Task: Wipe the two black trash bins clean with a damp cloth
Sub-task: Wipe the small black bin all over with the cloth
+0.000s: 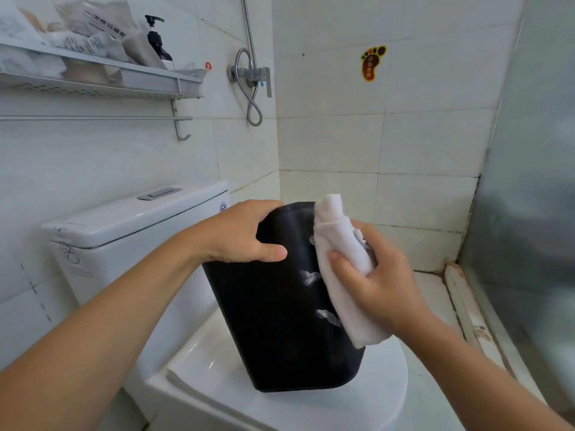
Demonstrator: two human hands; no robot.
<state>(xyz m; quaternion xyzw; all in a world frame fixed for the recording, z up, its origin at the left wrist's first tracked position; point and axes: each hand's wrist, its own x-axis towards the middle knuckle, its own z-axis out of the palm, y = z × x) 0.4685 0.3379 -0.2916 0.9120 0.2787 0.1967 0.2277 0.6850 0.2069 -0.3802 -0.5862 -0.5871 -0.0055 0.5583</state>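
While left hand [239,234] steadies bin [280,321], right hand [378,275] presses cloth [339,262].

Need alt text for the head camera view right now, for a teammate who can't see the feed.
A person's left hand grips the upper end of a black trash bin standing tilted on a closed white toilet lid, while the right hand holds a folded white cloth against the bin's side. Pale smudges show on the bin. A white-tiled bathroom surrounds them.
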